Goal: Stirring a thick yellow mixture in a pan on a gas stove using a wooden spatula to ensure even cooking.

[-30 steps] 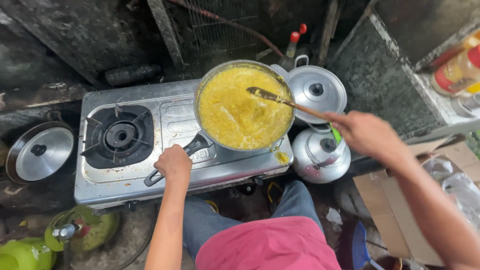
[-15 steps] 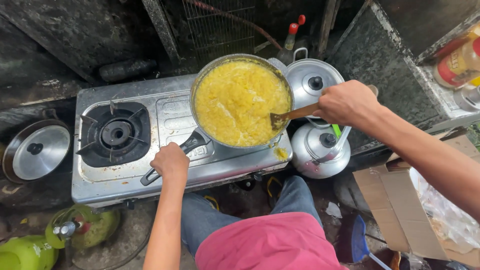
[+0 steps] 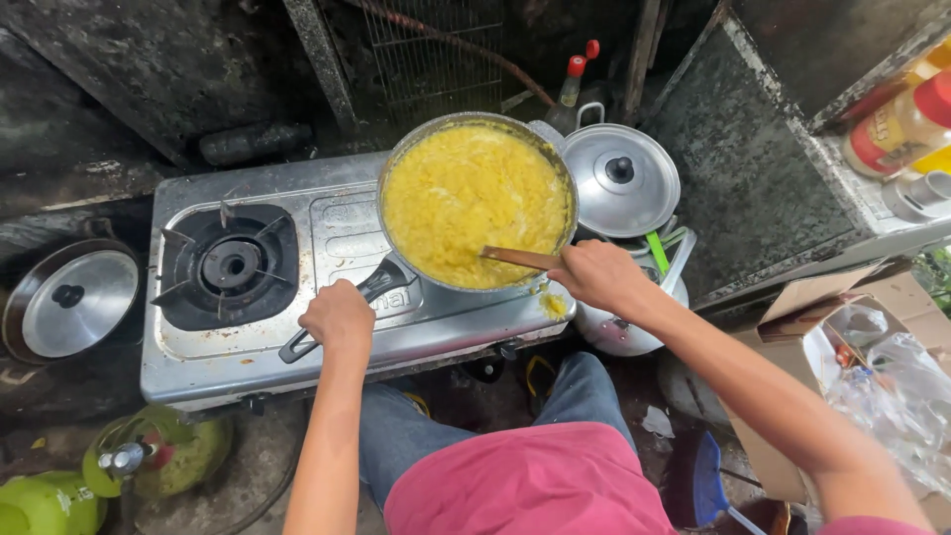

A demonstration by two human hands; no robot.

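A round pan (image 3: 396, 168) full of thick yellow food (image 3: 475, 198) sits on the right burner of a steel two-burner gas stove (image 3: 337, 223). My left hand (image 3: 339, 315) grips the pan's dark handle (image 3: 378, 282) at the stove's front. My right hand (image 3: 594, 275) holds a wooden spatula (image 3: 517, 258) whose tip is dipped into the food at the pan's near right edge. A blob of yellow food (image 3: 555, 305) lies spilled on the stove's front right corner.
The left burner (image 3: 230, 264) is bare. A lidded steel pot (image 3: 620, 178) and a kettle (image 3: 634, 317) stand right of the stove, two red-capped bottles (image 3: 573, 81) behind. A lidded pot (image 3: 69, 302) sits far left. Green gas cylinders (image 3: 59, 495) and a cardboard box (image 3: 852, 327) are on the floor.
My right hand drew the spatula from the pan's far right side down to its near edge, closer to me. My left hand stayed on the handle.
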